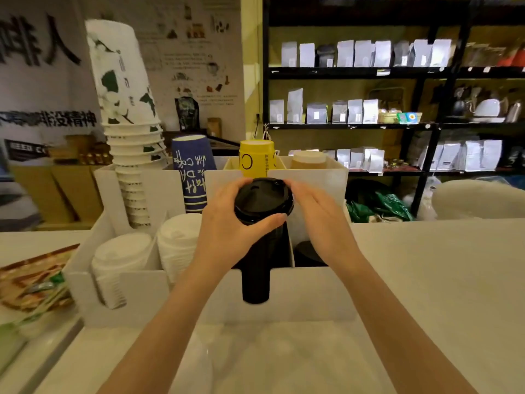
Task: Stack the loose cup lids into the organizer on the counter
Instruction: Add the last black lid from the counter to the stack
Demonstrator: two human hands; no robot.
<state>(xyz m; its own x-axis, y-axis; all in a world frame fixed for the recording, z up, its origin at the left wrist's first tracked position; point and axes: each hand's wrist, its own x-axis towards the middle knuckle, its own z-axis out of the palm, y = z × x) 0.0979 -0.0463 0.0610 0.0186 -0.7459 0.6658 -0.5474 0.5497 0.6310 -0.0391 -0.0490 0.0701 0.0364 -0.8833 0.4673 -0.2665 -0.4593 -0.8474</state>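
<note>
a: where's the black lid (263, 198) now?

b: on top of the black lid stack (255, 282) in the white organizer (284, 297) on the desk (426, 280), in the slotted middle compartment. the left hand (227, 231) curls round its near and left rim, thumb along the front edge; the right hand (315, 217) lies half-spread against the right rim, fingertips touching.

a: how to seat it well?

b: i'd keep it level, centre it over the stack and press evenly on both sides until it nests, then let go without tilting the column.

a: anything in the way?

b: white lids (122, 263) fill the compartments just to the left, and a lower dark pile (308, 248) sits to the right by the wrist. blue cups (193, 172) and a yellow cup (257, 157) stand behind, near the fingers.
</note>
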